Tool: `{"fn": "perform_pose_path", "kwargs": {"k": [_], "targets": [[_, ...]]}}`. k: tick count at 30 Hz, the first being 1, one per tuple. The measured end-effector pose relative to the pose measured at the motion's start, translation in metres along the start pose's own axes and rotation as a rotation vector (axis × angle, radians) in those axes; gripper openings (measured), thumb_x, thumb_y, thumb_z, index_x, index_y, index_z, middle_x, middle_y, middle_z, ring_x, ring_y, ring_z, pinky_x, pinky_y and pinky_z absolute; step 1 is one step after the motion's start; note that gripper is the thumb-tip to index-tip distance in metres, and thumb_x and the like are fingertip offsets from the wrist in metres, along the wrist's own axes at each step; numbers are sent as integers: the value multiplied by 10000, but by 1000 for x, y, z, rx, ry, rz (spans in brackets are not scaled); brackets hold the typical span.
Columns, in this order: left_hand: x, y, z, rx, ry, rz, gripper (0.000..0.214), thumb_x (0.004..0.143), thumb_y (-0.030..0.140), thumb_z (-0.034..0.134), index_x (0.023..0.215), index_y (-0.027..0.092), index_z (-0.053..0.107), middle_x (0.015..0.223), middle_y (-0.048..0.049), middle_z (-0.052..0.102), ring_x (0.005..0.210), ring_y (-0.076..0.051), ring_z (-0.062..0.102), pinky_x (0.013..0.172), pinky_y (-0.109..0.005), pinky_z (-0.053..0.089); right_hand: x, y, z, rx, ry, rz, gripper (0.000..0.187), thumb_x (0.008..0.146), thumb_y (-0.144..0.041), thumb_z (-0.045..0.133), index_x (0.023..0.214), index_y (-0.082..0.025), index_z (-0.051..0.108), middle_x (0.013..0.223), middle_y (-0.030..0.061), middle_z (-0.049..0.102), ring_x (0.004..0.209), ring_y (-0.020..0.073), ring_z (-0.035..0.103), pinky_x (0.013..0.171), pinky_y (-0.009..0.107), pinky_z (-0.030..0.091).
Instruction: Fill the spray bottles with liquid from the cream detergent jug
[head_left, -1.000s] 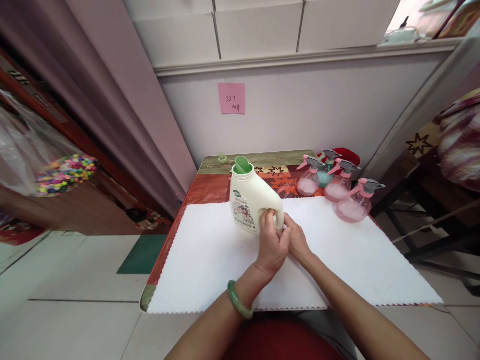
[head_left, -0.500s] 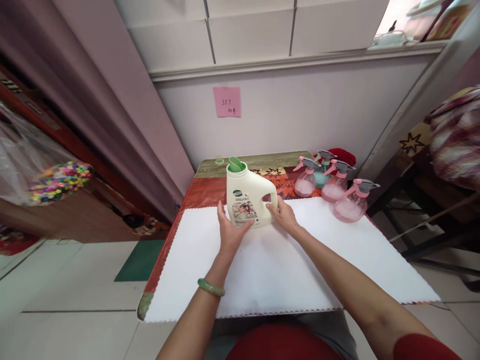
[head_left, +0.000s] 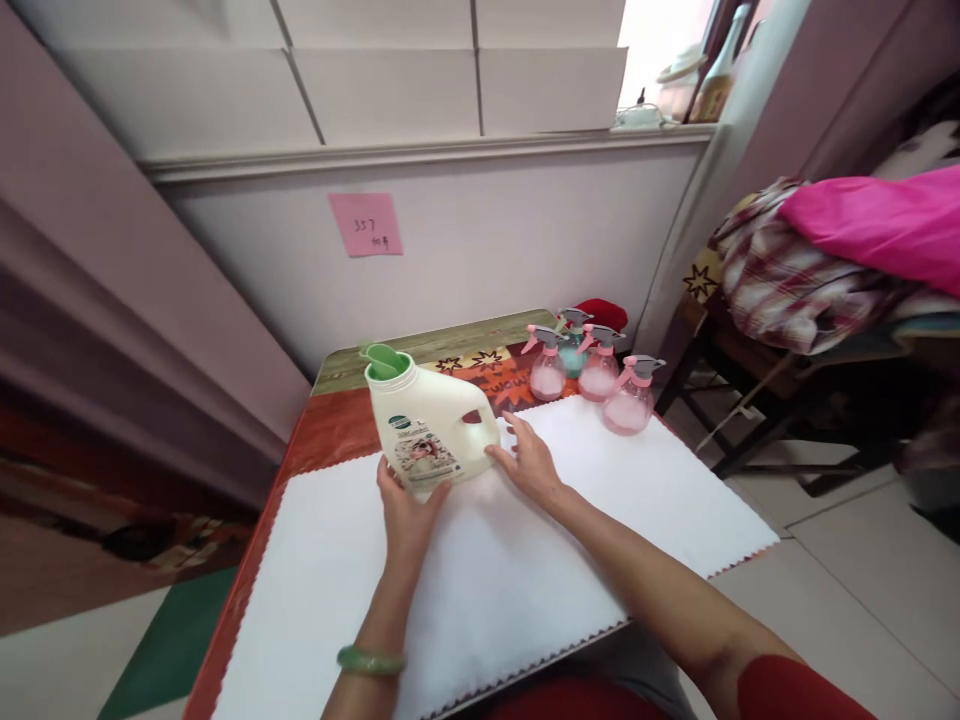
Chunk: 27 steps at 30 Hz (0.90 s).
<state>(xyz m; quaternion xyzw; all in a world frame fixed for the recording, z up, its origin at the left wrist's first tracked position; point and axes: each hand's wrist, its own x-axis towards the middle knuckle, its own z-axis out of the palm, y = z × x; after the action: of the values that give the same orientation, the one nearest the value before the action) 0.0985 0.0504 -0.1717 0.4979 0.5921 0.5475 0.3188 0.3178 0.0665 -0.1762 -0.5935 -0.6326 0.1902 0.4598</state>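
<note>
A cream detergent jug [head_left: 431, 428] with an open green spout stands on a white cloth [head_left: 487, 560] over the table. My left hand [head_left: 409, 512] cups the jug's near lower side, fingers wrapped against the label. My right hand [head_left: 529, 462] lies on the cloth with fingers spread, its fingertips touching the jug's base under the handle. A green bangle [head_left: 370, 660] sits on my left wrist.
Several pink spray bottles [head_left: 596, 376] and a teal one stand at the table's far right corner. A small green cap [head_left: 365, 352] lies at the far left edge. A pink note [head_left: 364, 224] hangs on the wall. A chair with piled cloth [head_left: 825, 260] stands to the right.
My left hand left the handle and moved to the jug's near lower side. My right hand stays by the base. The view swung to the right, and the jug now leans slightly.
</note>
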Motion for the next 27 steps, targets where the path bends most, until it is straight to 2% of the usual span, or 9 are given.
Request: {"fn": "perform_pose_path", "kwargs": {"k": [2,4,6,8,12,16,19,23,27], "targets": [[-9,-1,-14,80,36,-71,1097,591,391,889,1487,227,276,1540,-211,374,1384,-371,454,1141,-570,353,-12,16,-30,35,217,-71,545,887,-455,656,1356,-225,501,1318,130,634,1191,273,617,1022,457,488],[-19,0,-30,105,100,-96,1030,613,406,874,1468,250,321,1534,-186,397,1354,-355,496,1119,-559,395,-18,38,-66,-6,510,-45,551,845,-473,705,1297,-218,520,1260,118,642,1194,275,604,1064,480,453],[-26,5,-43,71,186,-119,946,624,393,869,1426,270,382,1507,-154,447,1303,-340,553,1094,-564,430,-17,62,-99,-36,760,80,698,793,-506,743,1350,-199,457,1348,139,576,1266,285,555,1093,483,423],[-31,13,-50,10,256,-149,871,638,373,863,1386,276,428,1491,-131,476,1269,-326,587,1084,-568,446,-10,85,-121,-50,886,245,885,704,-544,792,1396,-157,399,1423,188,507,1310,313,519,1122,490,387],[-36,29,-46,-53,243,-159,743,663,374,845,1314,269,504,1444,-109,537,1188,-308,641,1077,-579,449,9,111,-130,-35,747,496,1163,520,-572,869,1458,-170,312,1491,223,456,1348,371,490,1112,508,397],[-43,40,-40,-42,181,-107,620,713,416,814,1264,281,564,1365,-83,610,1104,-275,669,1086,-559,433,21,111,-121,-77,744,640,1107,490,-537,884,1411,-231,352,1413,203,552,1228,402,586,1040,558,442],[-49,48,-41,-9,142,-117,545,744,438,792,1228,286,593,1334,-75,632,1087,-268,663,1071,-535,444,21,103,-121,-63,776,634,986,536,-515,861,1345,-213,385,1328,217,601,1154,400,620,1004,580,456],[-56,61,-43,-30,107,-69,575,753,439,789,1261,283,567,1296,-84,652,1047,-261,666,1044,-514,467,7,82,-128,-27,768,568,928,555,-523,857,1306,-222,404,1326,203,596,1155,370,611,1007,565,468],[-60,80,-38,-47,16,1,490,767,436,783,1190,254,617,1169,-82,703,1053,-271,669,1024,-476,487,-11,43,-134,142,617,355,927,546,-521,876,1320,-232,457,1337,148,596,1192,347,588,1030,537,463]]}}
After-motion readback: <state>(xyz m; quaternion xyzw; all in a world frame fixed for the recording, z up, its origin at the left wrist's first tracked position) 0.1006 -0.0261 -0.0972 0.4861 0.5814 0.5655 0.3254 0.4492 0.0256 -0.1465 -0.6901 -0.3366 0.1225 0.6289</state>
